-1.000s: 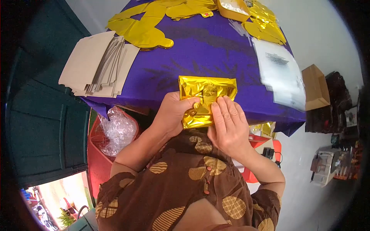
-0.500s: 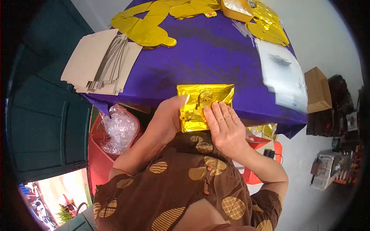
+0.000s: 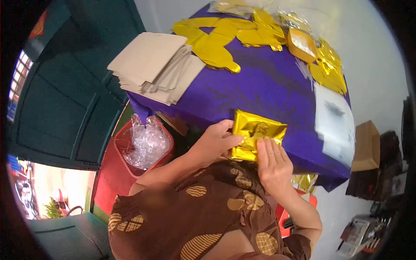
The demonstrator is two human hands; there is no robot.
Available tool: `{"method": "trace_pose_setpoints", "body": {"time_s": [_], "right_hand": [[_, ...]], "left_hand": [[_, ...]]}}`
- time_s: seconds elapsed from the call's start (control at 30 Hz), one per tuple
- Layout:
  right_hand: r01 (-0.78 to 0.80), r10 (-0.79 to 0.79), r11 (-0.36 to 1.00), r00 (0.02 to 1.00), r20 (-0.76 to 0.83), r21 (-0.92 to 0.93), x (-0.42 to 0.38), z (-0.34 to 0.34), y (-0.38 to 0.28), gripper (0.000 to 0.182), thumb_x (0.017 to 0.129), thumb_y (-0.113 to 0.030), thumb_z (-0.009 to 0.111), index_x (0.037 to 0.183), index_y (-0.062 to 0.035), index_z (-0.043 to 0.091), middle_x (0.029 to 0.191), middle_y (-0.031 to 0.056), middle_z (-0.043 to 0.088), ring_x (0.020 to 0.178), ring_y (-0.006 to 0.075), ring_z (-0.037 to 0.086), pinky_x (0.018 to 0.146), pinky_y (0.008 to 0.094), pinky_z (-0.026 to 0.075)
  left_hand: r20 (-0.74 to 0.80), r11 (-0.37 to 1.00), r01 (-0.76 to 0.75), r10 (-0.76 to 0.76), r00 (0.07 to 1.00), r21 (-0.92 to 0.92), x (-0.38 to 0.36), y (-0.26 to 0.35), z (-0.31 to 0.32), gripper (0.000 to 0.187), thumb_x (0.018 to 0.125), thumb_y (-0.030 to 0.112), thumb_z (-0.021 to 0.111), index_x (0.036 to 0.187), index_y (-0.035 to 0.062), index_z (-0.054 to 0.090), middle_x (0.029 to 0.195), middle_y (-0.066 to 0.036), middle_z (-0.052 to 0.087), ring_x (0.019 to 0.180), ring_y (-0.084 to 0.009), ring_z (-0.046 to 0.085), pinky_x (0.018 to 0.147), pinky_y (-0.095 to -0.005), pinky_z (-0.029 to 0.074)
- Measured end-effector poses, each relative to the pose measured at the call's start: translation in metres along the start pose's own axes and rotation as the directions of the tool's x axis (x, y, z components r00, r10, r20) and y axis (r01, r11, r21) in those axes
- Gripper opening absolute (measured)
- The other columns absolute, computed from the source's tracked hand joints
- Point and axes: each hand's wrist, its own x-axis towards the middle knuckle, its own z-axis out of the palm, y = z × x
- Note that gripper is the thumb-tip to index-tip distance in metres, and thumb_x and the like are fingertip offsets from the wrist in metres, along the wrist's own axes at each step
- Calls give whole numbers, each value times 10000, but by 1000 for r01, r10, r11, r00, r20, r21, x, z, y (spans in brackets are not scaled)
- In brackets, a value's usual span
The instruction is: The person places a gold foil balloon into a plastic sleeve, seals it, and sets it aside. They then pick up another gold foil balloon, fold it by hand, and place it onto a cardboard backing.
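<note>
A shiny gold foil packet (image 3: 243,146), square with a dark embossed figure in its middle, rests at the front edge of the table covered in purple cloth (image 3: 260,82). My left hand (image 3: 216,142) grips its left side, thumb on top and the other fingers at the edge or underneath. Across the right part of the foil lies my right hand (image 3: 275,167), fingers stretched out side by side and pressing on the surface. What lies beneath its fingers is hidden.
Brown paper envelopes (image 3: 149,56) are stacked on the left. Flat gold foil shapes (image 3: 212,41) lie at the back, near a yellow tray (image 3: 302,45) with white pieces. Clear plastic sleeves (image 3: 333,123) cover the right edge. Beneath stands a red basket (image 3: 125,160) of crumpled plastic.
The view has turned, so the table sits further right in it. My left thumb now lies over the foil's left side; my right hand stays flat on the packet.
</note>
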Motion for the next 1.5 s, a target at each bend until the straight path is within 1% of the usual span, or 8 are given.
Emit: {"method": "trace_pose_setpoints", "body": {"time_s": [0.13,0.27,0.43,0.77,1.03,1.23,1.3,1.5], "right_hand": [[-147,175,963,978,-111,224,11,-27,20,457,743,72,573,1200,60,588,1046,212,680,909,337,696,788,420,565],[-498,572,735,820,-26,460,-2,-58,45,230,844,45,573,1052,26,670,852,162,695,693,146,655,635,315,501],[-420,821,86,544,175,903,-22,-66,90,124,913,10,559,928,63,670,829,1,646,706,49,516,634,212,399],[-282,813,-249,459,358,927,-76,-20,149,268,882,-108,611,1094,53,644,1036,104,690,885,176,660,826,315,519],[-235,847,-283,394,358,930,-81,-6,155,237,880,-89,606,1079,34,644,1013,91,684,870,172,651,811,314,521],[-147,850,-308,401,341,940,-98,2,166,248,888,-89,625,1098,43,632,1068,115,685,912,191,673,866,339,531],[-141,853,-306,399,336,942,-102,1,167,338,890,-125,642,1167,61,586,1111,130,670,955,216,672,893,349,528],[-78,880,-332,334,339,940,-107,3,165,415,902,-139,639,1243,73,533,1170,140,644,1007,237,665,894,378,539]], "left_hand": [[-178,750,-575,646,742,325,-14,15,-15,291,908,122,653,1145,-35,589,966,-86,679,845,-100,643,710,-258,533],[129,-127,-23,983,128,992,-21,67,-72,282,818,15,701,1095,20,649,1140,-178,677,1069,-319,665,899,-364,524],[-112,-197,436,801,589,878,-29,110,-118,554,848,308,673,1216,-76,518,1278,-236,531,1246,-372,465,1096,-603,237],[131,-337,326,845,519,883,-29,110,-106,263,861,199,630,965,-41,612,940,-188,604,961,-346,593,899,-497,444],[-174,-153,542,846,504,826,-23,141,-121,166,914,151,583,835,6,603,752,-216,638,707,-347,653,623,-443,519],[527,-548,340,835,161,764,-11,163,-77,211,834,12,665,1043,-5,650,916,-175,696,860,-344,697,768,-419,568],[619,-639,89,765,179,764,3,151,-44,278,628,-45,653,902,-1,632,951,-188,642,882,-375,647,800,-444,544],[768,-736,-371,307,561,566,43,61,60,267,695,231,626,710,-35,608,643,-136,535,621,-241,513,620,-370,415]]}}
